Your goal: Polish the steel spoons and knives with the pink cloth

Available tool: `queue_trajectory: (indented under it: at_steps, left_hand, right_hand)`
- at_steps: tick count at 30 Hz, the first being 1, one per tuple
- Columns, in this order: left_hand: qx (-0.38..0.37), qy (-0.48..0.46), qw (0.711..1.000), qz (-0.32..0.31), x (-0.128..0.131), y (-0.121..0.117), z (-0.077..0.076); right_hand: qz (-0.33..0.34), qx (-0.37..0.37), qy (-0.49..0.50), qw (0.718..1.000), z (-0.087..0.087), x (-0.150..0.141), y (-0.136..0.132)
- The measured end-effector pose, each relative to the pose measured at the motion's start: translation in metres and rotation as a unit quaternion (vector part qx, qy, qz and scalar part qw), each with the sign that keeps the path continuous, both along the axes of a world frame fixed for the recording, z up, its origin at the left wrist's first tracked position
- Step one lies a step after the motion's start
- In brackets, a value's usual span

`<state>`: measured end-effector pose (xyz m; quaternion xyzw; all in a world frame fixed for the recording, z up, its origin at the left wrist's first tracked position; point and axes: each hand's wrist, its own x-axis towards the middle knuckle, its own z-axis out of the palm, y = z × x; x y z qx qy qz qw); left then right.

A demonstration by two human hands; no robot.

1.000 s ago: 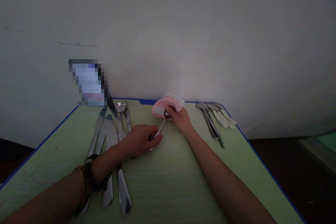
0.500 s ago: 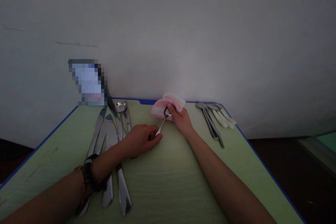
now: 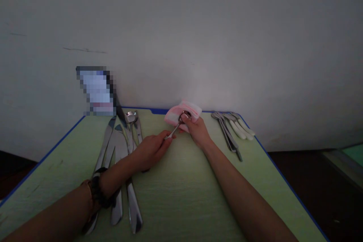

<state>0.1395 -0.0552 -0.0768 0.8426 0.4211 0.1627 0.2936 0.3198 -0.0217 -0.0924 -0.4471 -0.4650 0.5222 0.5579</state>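
A metal spoon (image 3: 175,130) slants up and to the right over the middle of the table, its bowl resting against a folded pink-and-white cloth (image 3: 173,115). My left hand (image 3: 154,149) is closed around the lower end of the spoon's handle. With the thumb on the spoon's bowl, my right hand (image 3: 197,130) grips the cloth from the right side. Under and beside my left forearm lie several large table knives (image 3: 117,141) and another spoon (image 3: 131,117); the forearm hides part of them.
The green table (image 3: 181,196) has a blue edge and stands against a grey wall (image 3: 181,38). A blurred-out phone-like screen (image 3: 96,90) leans at the back left. Several spoons (image 3: 227,130) and white-handled cutlery (image 3: 240,126) lie at the back right.
The spoon has turned so that its bowl's rim shows more above my right thumb. My left hand has shifted slightly up the table; the cloth stays in my right hand.
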Motion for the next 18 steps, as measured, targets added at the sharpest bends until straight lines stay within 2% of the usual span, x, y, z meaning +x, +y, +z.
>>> queue_trajectory:
  at_steps: [6,11,18]
  left_hand:
    - [0.000,-0.008,1.000,-0.024,-0.0008,0.0000,0.0011]
    - [0.018,-0.005,1.000,-0.007,-0.0003,0.0003,-0.0018]
    - [-0.006,-0.040,0.999,-0.005,0.0014,-0.0016,0.0015]
  right_hand:
    - [0.021,-0.012,-0.063,0.998,0.0024,0.0034,-0.0006]
    - [0.021,-0.011,-0.110,0.994,0.0071,0.0022,-0.0042]
    - [-0.029,-0.022,-0.040,0.999,-0.0002,0.0007,-0.0006]
